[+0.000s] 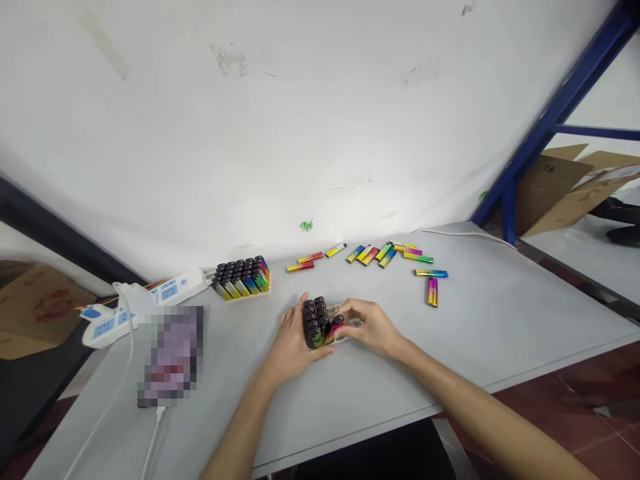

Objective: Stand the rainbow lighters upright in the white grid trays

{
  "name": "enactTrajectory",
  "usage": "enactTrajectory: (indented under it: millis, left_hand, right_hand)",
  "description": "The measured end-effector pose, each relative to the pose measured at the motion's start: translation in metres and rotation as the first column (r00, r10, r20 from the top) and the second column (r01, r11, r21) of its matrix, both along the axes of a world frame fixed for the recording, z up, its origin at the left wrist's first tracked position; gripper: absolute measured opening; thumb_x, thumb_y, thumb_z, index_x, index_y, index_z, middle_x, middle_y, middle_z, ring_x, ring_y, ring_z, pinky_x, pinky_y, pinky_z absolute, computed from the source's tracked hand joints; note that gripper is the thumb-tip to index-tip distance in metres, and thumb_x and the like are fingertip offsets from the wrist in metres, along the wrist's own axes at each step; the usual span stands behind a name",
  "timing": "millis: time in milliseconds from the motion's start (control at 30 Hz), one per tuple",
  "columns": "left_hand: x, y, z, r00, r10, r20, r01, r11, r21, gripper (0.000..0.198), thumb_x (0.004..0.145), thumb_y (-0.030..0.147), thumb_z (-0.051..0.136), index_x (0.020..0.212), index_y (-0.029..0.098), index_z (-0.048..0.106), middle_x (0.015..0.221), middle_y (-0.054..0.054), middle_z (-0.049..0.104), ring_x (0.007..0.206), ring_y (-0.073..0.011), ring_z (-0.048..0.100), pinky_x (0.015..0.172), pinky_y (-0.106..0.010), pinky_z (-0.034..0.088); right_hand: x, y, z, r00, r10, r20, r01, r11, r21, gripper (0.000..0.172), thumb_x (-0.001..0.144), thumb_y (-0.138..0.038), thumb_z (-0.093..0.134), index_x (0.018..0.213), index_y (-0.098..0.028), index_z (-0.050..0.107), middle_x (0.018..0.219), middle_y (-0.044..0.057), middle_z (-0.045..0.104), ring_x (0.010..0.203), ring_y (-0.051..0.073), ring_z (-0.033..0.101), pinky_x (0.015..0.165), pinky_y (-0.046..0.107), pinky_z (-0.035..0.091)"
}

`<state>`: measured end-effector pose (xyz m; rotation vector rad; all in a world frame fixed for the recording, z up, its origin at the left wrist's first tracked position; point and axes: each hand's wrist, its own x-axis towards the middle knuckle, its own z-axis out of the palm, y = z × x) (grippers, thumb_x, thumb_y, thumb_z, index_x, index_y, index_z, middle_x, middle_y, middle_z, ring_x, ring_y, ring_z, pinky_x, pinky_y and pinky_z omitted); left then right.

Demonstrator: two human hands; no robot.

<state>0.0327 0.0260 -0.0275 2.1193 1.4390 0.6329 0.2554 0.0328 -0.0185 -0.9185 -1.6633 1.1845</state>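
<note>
My left hand (290,340) curves around the left and near sides of a small clear tray (346,339), its thumb along the front. Several black-topped lighters (314,321) stand upright in rows in the tray's left part. Between the thumb and fingers of my right hand (367,327) is a pink lighter (337,324) with a black top, slightly tilted at the tray's near row. The fingers partly hide the tray's right part.
A full block of upright lighters (243,279) stands back left. Loose lighters (370,255) lie along the wall, and a pink one (433,292) lies at right. A power strip (145,307), a blurred phone-like device (173,353) and white cables (125,360) occupy the left side.
</note>
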Motion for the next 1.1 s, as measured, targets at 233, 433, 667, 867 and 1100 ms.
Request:
enactTrajectory:
  millis: [233, 433, 667, 867, 1100]
  left_hand:
    - [0.004, 0.001, 0.004, 1.000, 0.000, 0.003, 0.000, 1.000, 0.003, 0.098, 0.074, 0.053, 0.076, 0.152, 0.019, 0.027, 0.151, -0.018, 0.044, 0.142, -0.0387, 0.038, 0.116, -0.058, 0.031]
    - [0.005, 0.001, 0.003, 0.998, 0.025, 0.053, -0.024, 1.000, -0.010, 0.104, 0.075, 0.053, 0.077, 0.155, 0.019, 0.020, 0.148, -0.019, 0.046, 0.142, -0.0380, 0.038, 0.115, -0.057, 0.033]
    - [0.005, -0.002, 0.002, 0.988, 0.076, 0.135, -0.063, 0.993, -0.100, 0.113, 0.075, 0.047, 0.078, 0.158, 0.026, 0.004, 0.150, -0.016, 0.042, 0.142, -0.0344, 0.039, 0.115, -0.055, 0.035]
    - [0.005, 0.001, 0.002, 0.988, 0.092, 0.121, -0.081, 0.992, -0.099, 0.112, 0.074, 0.046, 0.079, 0.158, 0.024, 0.008, 0.152, -0.017, 0.041, 0.144, -0.0349, 0.036, 0.117, -0.057, 0.031]
    - [0.003, 0.002, -0.001, 0.991, 0.069, 0.117, -0.063, 0.997, -0.051, 0.112, 0.072, 0.042, 0.081, 0.158, 0.027, 0.011, 0.154, -0.016, 0.037, 0.145, -0.0349, 0.034, 0.117, -0.055, 0.032]
  right_hand:
    - [-0.010, -0.006, -0.004, 0.994, -0.015, 0.112, -0.001, 0.990, 0.138, 0.034, 0.079, -0.048, 0.077, 0.088, -0.023, 0.056, 0.082, 0.001, 0.069, 0.074, 0.016, 0.063, 0.071, 0.031, 0.053]
    - [-0.009, -0.005, -0.006, 0.990, -0.012, 0.144, -0.012, 0.986, 0.164, 0.033, 0.081, -0.047, 0.075, 0.083, -0.024, 0.052, 0.082, 0.001, 0.068, 0.076, 0.017, 0.062, 0.072, 0.032, 0.052]
    - [-0.006, -0.008, 0.004, 0.984, -0.054, 0.169, 0.033, 0.992, 0.123, 0.024, 0.088, -0.043, 0.068, 0.085, -0.023, 0.055, 0.082, 0.001, 0.068, 0.073, 0.016, 0.062, 0.069, 0.029, 0.050]
    - [0.002, -0.002, 0.010, 0.958, -0.200, 0.207, 0.169, 0.973, 0.157, 0.022, 0.098, -0.039, 0.050, 0.086, -0.023, 0.058, 0.081, 0.002, 0.067, 0.071, 0.015, 0.059, 0.067, 0.027, 0.046]
    - [0.023, 0.014, 0.004, 0.881, -0.418, 0.223, 0.362, 0.898, 0.251, 0.027, 0.099, -0.040, 0.046, 0.083, -0.022, 0.058, 0.076, 0.001, 0.065, 0.069, 0.016, 0.057, 0.069, 0.028, 0.043]
